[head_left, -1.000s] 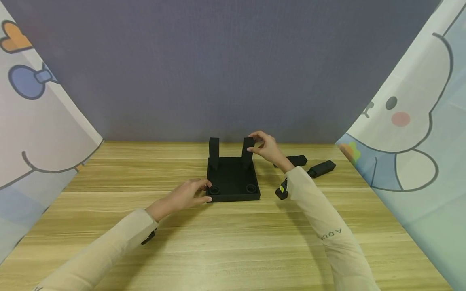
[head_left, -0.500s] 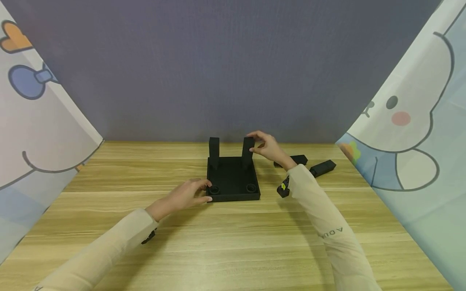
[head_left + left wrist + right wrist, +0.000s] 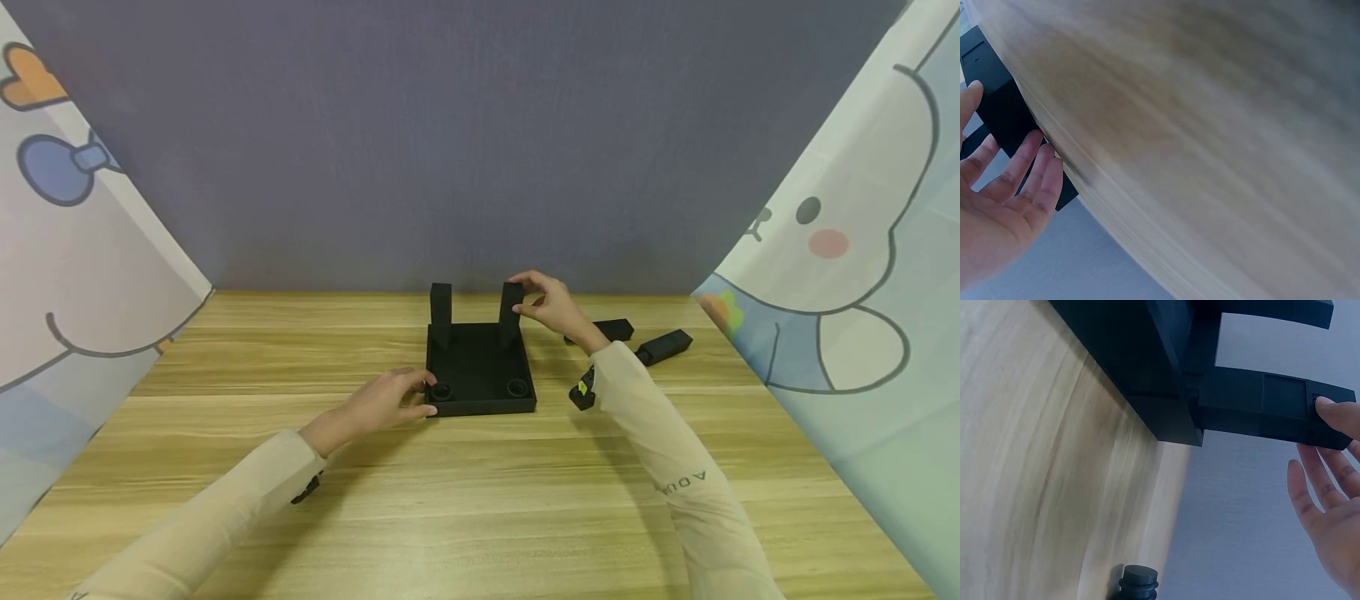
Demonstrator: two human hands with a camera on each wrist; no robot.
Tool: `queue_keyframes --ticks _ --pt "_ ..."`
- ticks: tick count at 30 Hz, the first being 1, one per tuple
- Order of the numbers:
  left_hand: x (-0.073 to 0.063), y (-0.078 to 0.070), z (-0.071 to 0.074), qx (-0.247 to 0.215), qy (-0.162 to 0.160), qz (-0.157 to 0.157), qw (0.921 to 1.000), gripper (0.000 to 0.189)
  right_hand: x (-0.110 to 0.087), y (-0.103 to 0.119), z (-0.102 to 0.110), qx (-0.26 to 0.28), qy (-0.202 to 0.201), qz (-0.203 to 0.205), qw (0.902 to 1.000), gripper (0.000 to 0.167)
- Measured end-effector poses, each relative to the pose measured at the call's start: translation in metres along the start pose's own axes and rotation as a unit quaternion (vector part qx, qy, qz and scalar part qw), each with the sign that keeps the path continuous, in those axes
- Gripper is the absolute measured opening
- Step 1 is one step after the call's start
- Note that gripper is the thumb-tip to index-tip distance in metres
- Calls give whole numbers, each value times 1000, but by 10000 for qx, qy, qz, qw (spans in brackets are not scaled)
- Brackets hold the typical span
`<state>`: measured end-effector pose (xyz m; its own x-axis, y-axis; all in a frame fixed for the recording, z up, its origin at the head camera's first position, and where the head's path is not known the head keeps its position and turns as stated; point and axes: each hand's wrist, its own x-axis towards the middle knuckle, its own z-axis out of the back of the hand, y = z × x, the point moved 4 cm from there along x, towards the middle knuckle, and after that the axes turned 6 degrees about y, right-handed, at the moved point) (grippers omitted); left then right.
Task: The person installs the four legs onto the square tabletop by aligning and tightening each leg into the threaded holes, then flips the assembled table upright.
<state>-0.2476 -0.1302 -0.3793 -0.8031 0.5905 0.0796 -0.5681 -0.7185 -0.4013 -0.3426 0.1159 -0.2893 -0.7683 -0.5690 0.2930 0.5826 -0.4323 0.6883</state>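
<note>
Shift since a second ago: I see the right hand [image 3: 553, 307] moved only slightly, its thumb and wrist a touch further right; the left hand [image 3: 386, 402] and the black tray [image 3: 480, 362] sit where they were.
Right grip: thumb and fingers pinch the right post [image 3: 510, 317] near its top.
Left grip: I have thumb and fingers holding the tray's near-left corner, thumb at the front edge.
Tray: flat on the wooden table [image 3: 465, 500], between my two hands.
Posts: the right post and the left post [image 3: 441, 317] both stand upright at the tray's far corners.
Sockets: near-left ring [image 3: 443, 391] and near-right ring [image 3: 517, 387], at the near corners.
Loose parts: two black pieces, one [image 3: 617, 330] by the right wrist, another [image 3: 665, 347] further right, both lying on the table.
</note>
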Motion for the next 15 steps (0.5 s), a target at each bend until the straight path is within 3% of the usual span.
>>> queue_keyframes --ticks 7,15 --pt "0 0 0 -6 14 27 10000 40 1 -5 -2 102 -52 -123 9999 43" --pt "0 1 0 14 7 34 10000 40 11 -38 -9 -99 -487 -377 9981 39"
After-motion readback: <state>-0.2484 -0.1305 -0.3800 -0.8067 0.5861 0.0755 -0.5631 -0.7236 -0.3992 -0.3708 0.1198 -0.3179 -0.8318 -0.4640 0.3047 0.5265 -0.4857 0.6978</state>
